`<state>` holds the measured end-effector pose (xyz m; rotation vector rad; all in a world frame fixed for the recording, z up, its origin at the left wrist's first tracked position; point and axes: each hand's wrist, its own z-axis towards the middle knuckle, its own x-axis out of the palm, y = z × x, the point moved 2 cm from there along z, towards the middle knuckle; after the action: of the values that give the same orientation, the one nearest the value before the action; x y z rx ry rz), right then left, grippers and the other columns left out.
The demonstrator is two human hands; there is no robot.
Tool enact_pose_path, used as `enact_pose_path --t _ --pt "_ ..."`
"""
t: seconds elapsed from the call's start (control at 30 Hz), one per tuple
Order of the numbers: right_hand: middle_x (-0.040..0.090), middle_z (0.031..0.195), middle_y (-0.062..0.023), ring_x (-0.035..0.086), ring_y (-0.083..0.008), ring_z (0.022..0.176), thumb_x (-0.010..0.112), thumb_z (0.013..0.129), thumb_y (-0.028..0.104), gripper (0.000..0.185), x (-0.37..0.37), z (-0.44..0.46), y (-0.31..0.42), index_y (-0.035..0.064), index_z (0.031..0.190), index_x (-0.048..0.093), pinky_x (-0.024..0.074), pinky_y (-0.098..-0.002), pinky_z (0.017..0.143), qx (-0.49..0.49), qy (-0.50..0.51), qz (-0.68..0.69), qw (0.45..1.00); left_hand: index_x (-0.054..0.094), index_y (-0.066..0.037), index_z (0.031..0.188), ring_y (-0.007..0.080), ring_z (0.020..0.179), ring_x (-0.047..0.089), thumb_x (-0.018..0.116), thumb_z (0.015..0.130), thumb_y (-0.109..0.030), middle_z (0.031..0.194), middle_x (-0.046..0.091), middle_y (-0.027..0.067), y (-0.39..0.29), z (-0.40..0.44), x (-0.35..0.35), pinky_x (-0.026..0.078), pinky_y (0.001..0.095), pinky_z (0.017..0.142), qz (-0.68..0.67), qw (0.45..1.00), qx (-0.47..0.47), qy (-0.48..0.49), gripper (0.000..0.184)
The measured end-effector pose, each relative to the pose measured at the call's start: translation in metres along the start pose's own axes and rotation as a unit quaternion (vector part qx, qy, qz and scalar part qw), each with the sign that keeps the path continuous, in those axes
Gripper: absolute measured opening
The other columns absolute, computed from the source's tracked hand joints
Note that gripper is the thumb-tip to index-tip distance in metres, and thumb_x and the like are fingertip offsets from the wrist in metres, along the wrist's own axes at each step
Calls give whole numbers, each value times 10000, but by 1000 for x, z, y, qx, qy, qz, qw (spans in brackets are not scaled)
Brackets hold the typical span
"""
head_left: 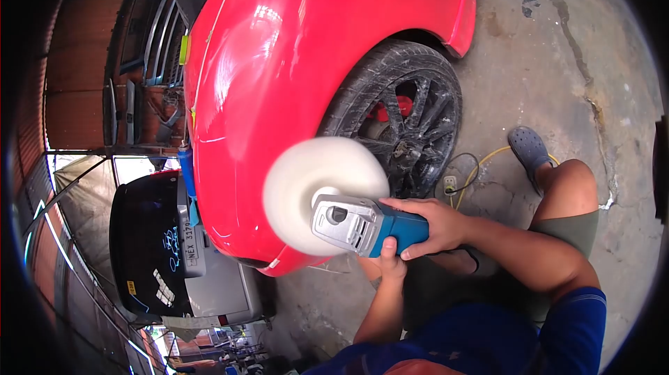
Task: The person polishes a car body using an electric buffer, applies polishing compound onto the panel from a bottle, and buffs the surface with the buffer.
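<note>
Polisher [352,225] held in both hands, just in front of the red car [268,89]. Right elbow bent, forearm in from the right; right hand [439,225] closed round the blue body, one digit stretched along its edge. Left forearm rises from below; left hand [391,267] grips the underside, thumb on the casing, other fingers mostly hidden. Grey head beyond the fingertips. Pad [296,187] round, off-white, blurred; contact with glossy paint uncertain. Tyre [348,89] black, dusty. Concrete floor [512,89] cracked.
</note>
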<state>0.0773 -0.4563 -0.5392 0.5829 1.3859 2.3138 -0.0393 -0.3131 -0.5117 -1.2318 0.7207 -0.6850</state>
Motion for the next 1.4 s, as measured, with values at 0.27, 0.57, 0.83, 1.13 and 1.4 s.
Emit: enact_pose_path --t 0.27,0.57,0.83,1.13,1.4 --pt "632 1446 -148 604 -216 1312 932 796 291 1034 -32 -10 -11 -23 1627 404 478 -384 1133 20 -186 184 965 463 50 1446 247 1126 662 949 795 -224 1255 655 146 -26 67 82 536 390 1010 8 992 57 108 857" --pt "639 1379 -109 613 -179 1256 839 869 194 771 -30 -9 21 -2 1526 486 504 -359 1083 57 -244 268 930 451 17 1358 230 1139 668 928 842 -204 1265 666 175 -75 81 111 547 384 998 85 984 -19 154 737" --pt "617 1485 -190 611 -230 1338 924 827 271 1070 17 -4 42 -10 1672 332 493 -384 1120 97 -114 206 967 395 31 1486 233 1167 656 897 832 -187 1282 656 166 -65 26 23 524 386 1044 14 999 -25 39 853" --pt "623 1478 -238 642 -325 1355 944 798 389 1082 59 3 36 36 1660 393 503 -405 1119 95 -3 -15 995 564 43 1440 269 1160 672 818 855 -467 1293 672 152 -9 -31 -60 554 409 1017 -92 994 -27 -59 817" --pt "605 1442 -251 666 -419 1281 875 840 390 1062 51 9 70 108 1700 319 531 -449 1079 145 81 -87 982 514 25 1500 308 1247 652 752 842 -618 1399 634 172 -27 -32 -49 536 443 1084 -205 973 -106 -6 950"
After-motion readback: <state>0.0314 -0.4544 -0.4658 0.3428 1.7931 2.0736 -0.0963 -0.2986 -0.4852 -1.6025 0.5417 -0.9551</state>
